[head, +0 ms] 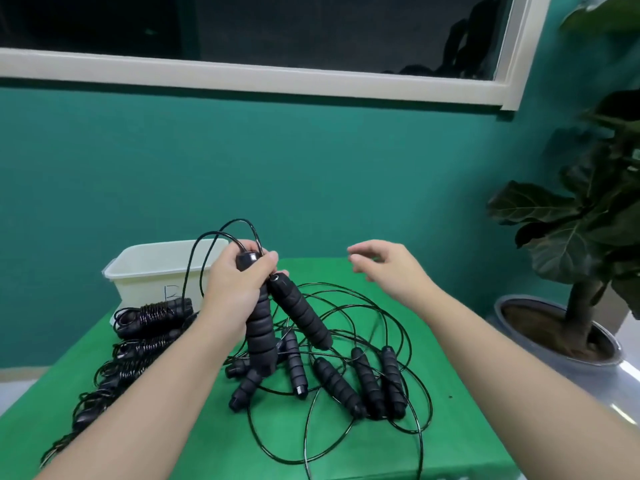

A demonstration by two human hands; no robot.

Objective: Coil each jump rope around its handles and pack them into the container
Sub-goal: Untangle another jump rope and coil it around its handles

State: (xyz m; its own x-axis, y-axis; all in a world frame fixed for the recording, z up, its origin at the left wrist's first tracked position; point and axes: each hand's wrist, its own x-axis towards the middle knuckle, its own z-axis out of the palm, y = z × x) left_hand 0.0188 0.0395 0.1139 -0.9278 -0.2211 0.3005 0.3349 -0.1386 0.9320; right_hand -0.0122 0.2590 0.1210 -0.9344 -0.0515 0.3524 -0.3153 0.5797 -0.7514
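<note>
My left hand (pixel 235 289) grips the tops of two black ribbed jump-rope handles (pixel 299 313), which hang down and splay apart above the green table (pixel 450 410). Their thin black cord (pixel 207 251) loops up over my fingers. My right hand (pixel 388 268) hovers to the right, fingers relaxed, holding nothing. Below lie several loose handles (pixel 367 381) in a tangle of black cord (pixel 398 327). Several coiled ropes (pixel 152 317) lie in a row along the table's left side. The white plastic container (pixel 152 268) stands at the back left.
A potted plant (pixel 585 244) in a grey pot stands on the floor right of the table. A teal wall and a window frame are behind. The table's left and right edges drop to the floor.
</note>
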